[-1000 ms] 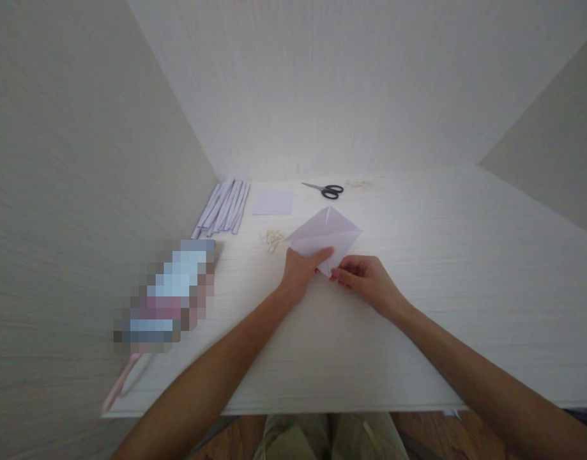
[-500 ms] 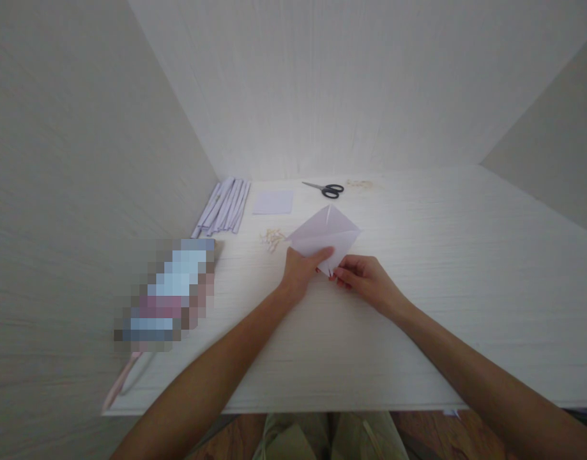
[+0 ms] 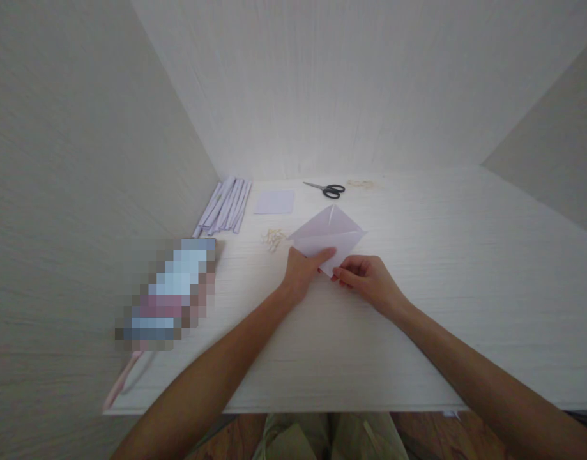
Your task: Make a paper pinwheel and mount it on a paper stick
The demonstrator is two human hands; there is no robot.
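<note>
1. Writing was nowhere readable: the one item that might have carried a label, a long object (image 3: pixel 166 294) near the table's left edge, was blurred into pale blue, pink and grey blocks.
2. My left hand (image 3: pixel 300 271) lay flat on the near-left part of the pale lilac folded paper sheet (image 3: pixel 327 231), fingers stretched out and pressing it to the table, grasping nothing.
3. My right hand (image 3: pixel 365 281) was curled, its fingertips (image 3: pixel 338 275) pinched on the sheet's near corner, just beside my left fingertips.
4. The folded sheet sat at mid-table in front of me, a thin, smooth diamond-like shape with a crisp crease across its width and a short seam running from its far point.
5. The table (image 3: pixel 465 287) was white with a fine, streaky wood-grain texture, and walls of the same finish closed it in behind and at both sides.
6. A fan of long, narrow lilac paper strips (image 3: pixel 223 206) lay in the far-left corner.
7. A flat square of lilac paper (image 3: pixel 274 202) lay just right of the strips.
8. Black-handled metal scissors (image 3: pixel 326 188) lay closed near the back wall, beyond the folded sheet.
9. A small heap of thin, pale tan bits (image 3: pixel 273 238) lay just left of the sheet; another such scatter (image 3: pixel 361 184) lay right of the scissors, too small to identify.
</note>
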